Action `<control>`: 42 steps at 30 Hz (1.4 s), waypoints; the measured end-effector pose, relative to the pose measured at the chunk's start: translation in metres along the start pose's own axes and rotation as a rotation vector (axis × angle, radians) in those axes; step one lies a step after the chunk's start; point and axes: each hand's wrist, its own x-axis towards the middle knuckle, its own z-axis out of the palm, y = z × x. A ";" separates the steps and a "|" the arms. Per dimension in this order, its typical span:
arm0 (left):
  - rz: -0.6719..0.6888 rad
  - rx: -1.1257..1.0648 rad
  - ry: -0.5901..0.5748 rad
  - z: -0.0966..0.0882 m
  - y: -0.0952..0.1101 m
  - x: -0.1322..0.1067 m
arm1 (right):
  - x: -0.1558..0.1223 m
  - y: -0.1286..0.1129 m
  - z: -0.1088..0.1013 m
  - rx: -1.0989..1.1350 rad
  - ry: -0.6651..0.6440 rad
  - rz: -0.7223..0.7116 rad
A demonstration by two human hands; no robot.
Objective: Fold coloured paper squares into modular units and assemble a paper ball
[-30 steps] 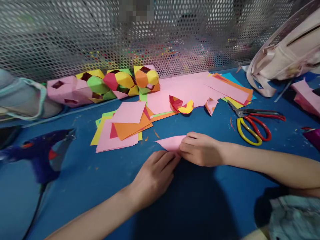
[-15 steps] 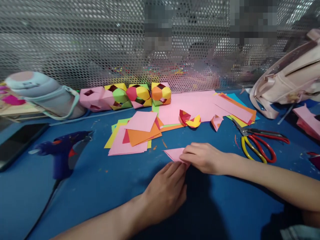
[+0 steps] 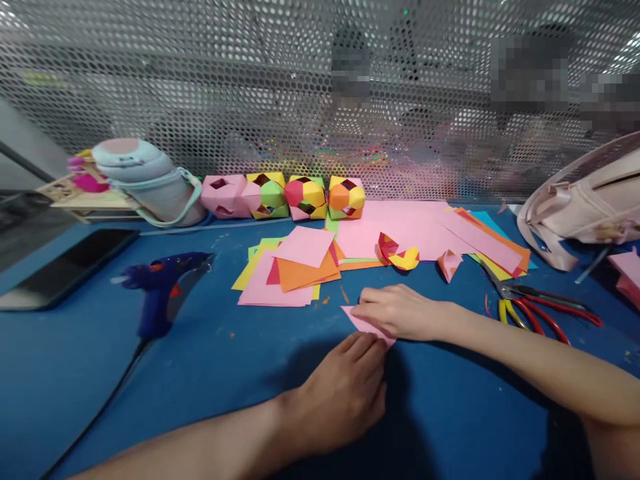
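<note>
A small folded piece of pink paper (image 3: 367, 325) lies on the blue table between my hands. My left hand (image 3: 345, 383) is closed, its curled fingertips pinching the paper's near edge. Over the far side of the sheet, my right hand (image 3: 400, 312) presses down with its fingers together, covering much of it. Just beyond my hands are a small folded pink paper piece (image 3: 449, 265), a yellow one (image 3: 405, 259) and a red one (image 3: 387, 247). To the left sits a stack of coloured paper squares (image 3: 305, 247), pink on top.
A blue hot glue gun (image 3: 159, 290) with a cord and a phone (image 3: 75, 267) lie left. Several folded paper balls (image 3: 307, 197) stand along the mesh panel beside a bottle (image 3: 150, 183). Scissors (image 3: 510, 300), pliers (image 3: 555, 300) and a pale bag (image 3: 585, 193) are right.
My right fingers have slid along the pink paper toward its left corner, and the paper has turned slightly. The whole view has swung left, so the table's things appear further right.
</note>
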 end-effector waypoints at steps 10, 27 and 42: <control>-0.007 -0.011 -0.009 -0.001 0.001 0.000 | 0.012 0.001 0.005 0.006 0.019 0.015; -0.002 -0.014 0.024 -0.004 0.000 0.000 | 0.004 0.008 -0.001 -0.009 0.001 -0.099; 0.014 0.019 0.082 -0.006 0.000 0.000 | -0.092 0.020 0.007 -0.019 0.132 0.136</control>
